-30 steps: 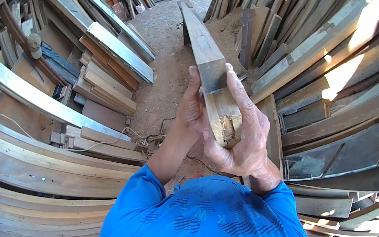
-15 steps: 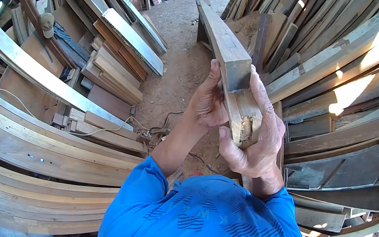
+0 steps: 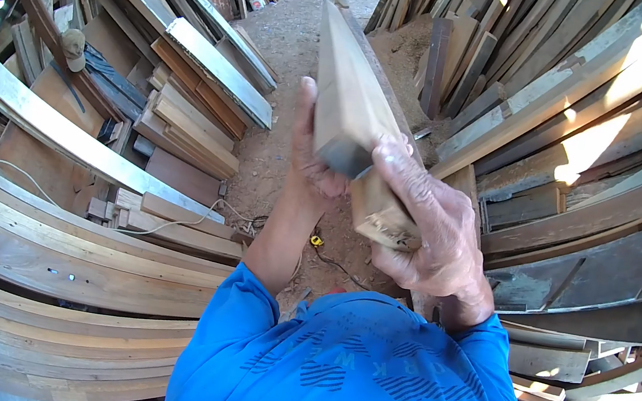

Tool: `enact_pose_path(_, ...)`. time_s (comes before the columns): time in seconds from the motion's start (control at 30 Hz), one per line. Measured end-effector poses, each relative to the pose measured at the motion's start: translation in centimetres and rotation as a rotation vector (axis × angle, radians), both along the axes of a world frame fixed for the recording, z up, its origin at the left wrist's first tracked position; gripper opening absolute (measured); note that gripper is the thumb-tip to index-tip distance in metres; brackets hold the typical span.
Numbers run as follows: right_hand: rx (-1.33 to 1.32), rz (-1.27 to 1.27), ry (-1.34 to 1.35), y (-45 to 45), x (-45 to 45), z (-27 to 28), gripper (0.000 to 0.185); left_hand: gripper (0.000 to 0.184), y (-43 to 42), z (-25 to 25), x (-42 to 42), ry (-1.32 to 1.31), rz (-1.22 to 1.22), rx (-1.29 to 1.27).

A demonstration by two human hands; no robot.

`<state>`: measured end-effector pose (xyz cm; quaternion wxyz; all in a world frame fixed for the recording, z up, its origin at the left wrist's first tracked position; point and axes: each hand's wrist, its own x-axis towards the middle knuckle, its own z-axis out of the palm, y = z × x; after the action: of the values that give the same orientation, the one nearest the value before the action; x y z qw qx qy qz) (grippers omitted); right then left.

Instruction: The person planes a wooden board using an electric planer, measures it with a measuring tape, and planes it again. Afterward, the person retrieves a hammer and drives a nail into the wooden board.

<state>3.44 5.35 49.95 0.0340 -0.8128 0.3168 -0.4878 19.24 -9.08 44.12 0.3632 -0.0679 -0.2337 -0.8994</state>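
Head view: ahead of the blue patterned shirt (image 3: 352, 354), the long, squared, pale-brown wooden beam (image 3: 351, 85) is held up, its long axis running outward and slightly left, the rough, stepped end towards the shirt. The right hand (image 3: 441, 231) grips that end; the left hand (image 3: 313, 154) supports the beam's left side, thumb raised. A small yellow-and-black object (image 3: 316, 241) lies just beyond the shirt, stacked planks (image 3: 78, 272) to its left.

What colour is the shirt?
The shirt is blue with dark striped patches; the head view shows it.
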Motion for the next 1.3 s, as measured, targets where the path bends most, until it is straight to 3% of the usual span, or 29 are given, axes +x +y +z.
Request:
enact_pose_path(0.17,0.016,0.045,0.208,0.7,-1.1,0.5,0.086,0.107,1.6,-0.5,-0.5,-0.052,0.182,-0.011)
enact_pose_path(0.2,-0.001,0.077,0.211,1.0,-1.5,1.0,0.08,0.1,2.5,-0.7,-0.9,0.028,0.169,-0.055)
enact_pose_path(0.3,-0.087,0.169,0.158,1.5,-2.4,2.1,0.066,0.105,3.1,-3.0,-2.9,0.19,-0.051,0.273)
enact_pose_path(0.37,-0.187,0.21,0.043,1.6,-2.6,1.9,0.059,0.108,2.7,-3.3,-3.8,0.238,-0.102,0.336)
enact_pose_path(0.43,-0.361,-0.026,-0.058,1.2,-2.5,2.5,0.05,0.111,2.8,-0.6,-4.3,0.226,-0.028,0.252)
enact_pose_path(0.53,-0.434,-0.158,-0.124,-0.5,-3.2,1.9,0.052,0.1,1.1,0.9,-5.4,0.226,0.042,0.006)
enact_pose_path(0.7,-0.539,-0.17,-0.26,-3.7,-3.2,2.9,0.053,0.115,0.2,1.7,-7.4,0.302,0.236,-0.14)
enact_pose_path(0.83,-0.457,-0.138,-0.217,-4.2,-4.8,3.2,0.065,0.114,-0.3,2.0,-7.7,0.707,-0.188,0.035)
enact_pose_path(0.9,-0.472,-0.115,-0.23,-4.4,-5.0,3.8,0.065,0.106,-0.6,2.8,-8.0,0.627,-0.141,0.022)
enact_pose_path(0.97,-0.47,-0.175,-0.253,-4.6,-5.4,3.8,0.067,0.104,0.0,4.2,-8.0,0.46,0.055,-0.07)
enact_pose_path(1.17,-0.478,-0.228,-0.307,-4.8,-4.7,3.8,0.071,0.103,-0.4,3.8,-8.1,0.521,-0.023,-0.024)
enact_pose_path(1.3,-0.48,-0.23,-0.336,-4.8,-4.2,3.7,0.072,0.107,0.0,4.2,-7.6,0.401,0.079,-0.05)
